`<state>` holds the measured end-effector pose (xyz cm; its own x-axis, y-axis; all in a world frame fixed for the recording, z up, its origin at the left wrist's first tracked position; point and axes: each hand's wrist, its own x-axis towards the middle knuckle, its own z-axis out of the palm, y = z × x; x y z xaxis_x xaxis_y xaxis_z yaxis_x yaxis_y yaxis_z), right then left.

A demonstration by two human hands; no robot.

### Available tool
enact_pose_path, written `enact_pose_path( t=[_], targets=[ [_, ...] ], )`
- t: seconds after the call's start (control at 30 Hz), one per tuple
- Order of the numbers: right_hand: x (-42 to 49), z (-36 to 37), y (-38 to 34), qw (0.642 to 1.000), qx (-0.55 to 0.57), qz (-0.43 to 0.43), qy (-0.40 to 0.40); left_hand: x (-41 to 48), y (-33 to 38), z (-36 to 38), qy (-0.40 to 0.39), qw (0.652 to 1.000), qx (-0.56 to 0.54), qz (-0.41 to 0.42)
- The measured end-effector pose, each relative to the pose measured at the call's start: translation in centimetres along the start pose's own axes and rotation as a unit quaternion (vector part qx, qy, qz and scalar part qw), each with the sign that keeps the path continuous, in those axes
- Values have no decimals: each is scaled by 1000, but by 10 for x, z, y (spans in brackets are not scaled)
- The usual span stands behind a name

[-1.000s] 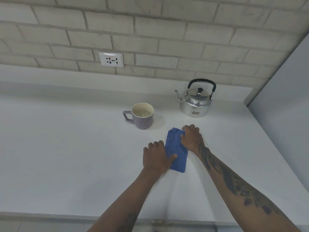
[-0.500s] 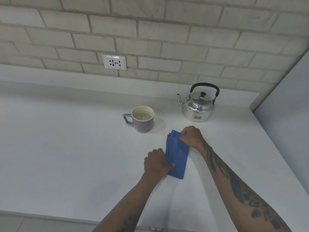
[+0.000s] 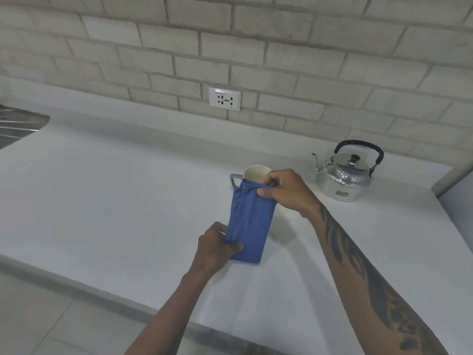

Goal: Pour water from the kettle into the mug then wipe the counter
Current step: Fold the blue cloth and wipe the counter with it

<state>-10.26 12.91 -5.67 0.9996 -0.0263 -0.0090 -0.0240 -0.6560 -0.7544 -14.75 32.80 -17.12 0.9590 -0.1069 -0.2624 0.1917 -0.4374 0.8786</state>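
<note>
A folded blue cloth (image 3: 250,224) is held up off the white counter (image 3: 115,201), stretched between both hands. My left hand (image 3: 216,248) pinches its near lower corner. My right hand (image 3: 288,192) grips its far upper edge. Behind the cloth stands a purple mug (image 3: 252,174) with a cream inside; only its rim and handle show, the rest is hidden by the cloth. A shiny metal kettle (image 3: 344,175) with a black handle sits upright at the back right, spout pointing left.
A brick wall with a white socket (image 3: 224,99) runs along the back. A metal sink drainer (image 3: 18,124) shows at the far left. A grey vertical panel (image 3: 458,208) closes off the counter's right end. The counter's front edge runs diagonally at lower left.
Both hands have lifted the cloth off the counter, where it lay flat under them. It now hangs in front of the mug. The view has shifted to the left.
</note>
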Motion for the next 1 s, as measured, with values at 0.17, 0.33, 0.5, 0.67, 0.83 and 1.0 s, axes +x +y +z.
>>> enact_pose_path(
  t=[0.17, 0.33, 0.5, 0.67, 0.83, 1.0],
  targets=[
    [34, 45, -46, 999, 4, -41, -36, -6, -13, -57, 70, 996, -36, -35],
    [61, 92, -81, 997, -7, -57, -60, -14, -30, -104, 108, 987, -97, -74],
    [81, 133, -100, 995, -12, -37, -88, -16, -50, -142, 147, 976, -117, -109],
    [94, 168, -97, 994, -18, -5, -104, -8, -67, -165, 165, 970, -110, -138],
    [106, 199, -83, 993, -36, 27, -109, 6, -80, -175, 163, 975, -38, -148],
    [111, 223, -70, 990, -79, 61, -104, 9, -89, -173, 160, 974, 71, -144]
  ],
)
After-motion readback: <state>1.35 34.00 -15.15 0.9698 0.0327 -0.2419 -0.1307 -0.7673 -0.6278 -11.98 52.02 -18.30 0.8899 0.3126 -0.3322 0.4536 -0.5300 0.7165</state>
